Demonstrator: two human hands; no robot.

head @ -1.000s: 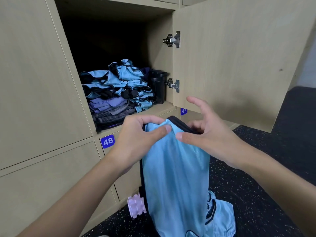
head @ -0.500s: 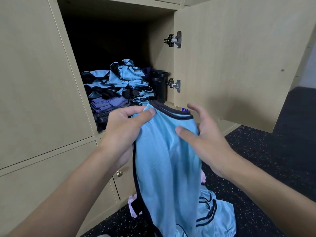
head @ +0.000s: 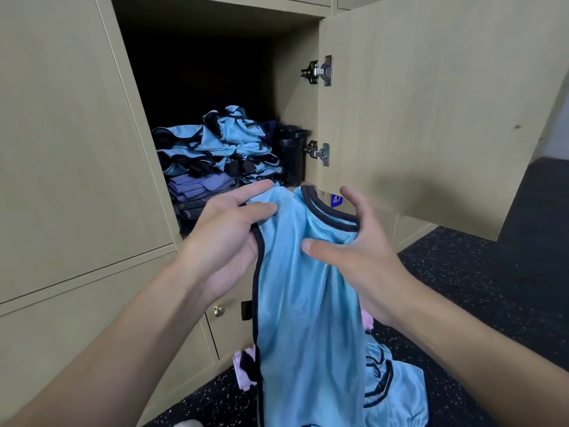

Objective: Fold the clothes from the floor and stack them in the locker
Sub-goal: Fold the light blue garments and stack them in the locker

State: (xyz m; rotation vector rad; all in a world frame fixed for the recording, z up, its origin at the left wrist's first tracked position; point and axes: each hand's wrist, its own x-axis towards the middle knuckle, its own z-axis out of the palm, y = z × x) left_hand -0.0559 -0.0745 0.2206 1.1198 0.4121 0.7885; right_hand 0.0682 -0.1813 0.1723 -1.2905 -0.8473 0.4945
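Observation:
A light blue jersey (head: pixel 308 303) with dark trim hangs lengthwise in front of me. My left hand (head: pixel 228 238) grips its upper left edge by the shoulder. My right hand (head: pixel 354 254) holds the collar side, thumb pressed on the front and fingers curled behind the dark neckband. Behind them the open locker (head: pixel 197 87) holds a stack of folded clothes (head: pixel 215 161): blue jerseys on top, purple and grey pieces underneath. More blue clothing (head: pixel 397 392) lies on the floor below the hanging jersey.
The locker door (head: pixel 431 103) stands open to the right, its hinges toward me. A black container (head: pixel 291 155) sits inside beside the stack. A pink item (head: pixel 243 368) lies on the dark speckled floor (head: pixel 477 288). Closed locker doors fill the left and bottom.
Both hands lifted the jersey's top from below the locker shelf up to its opening. The right hand went from loosely spread fingers to a hold on the collar.

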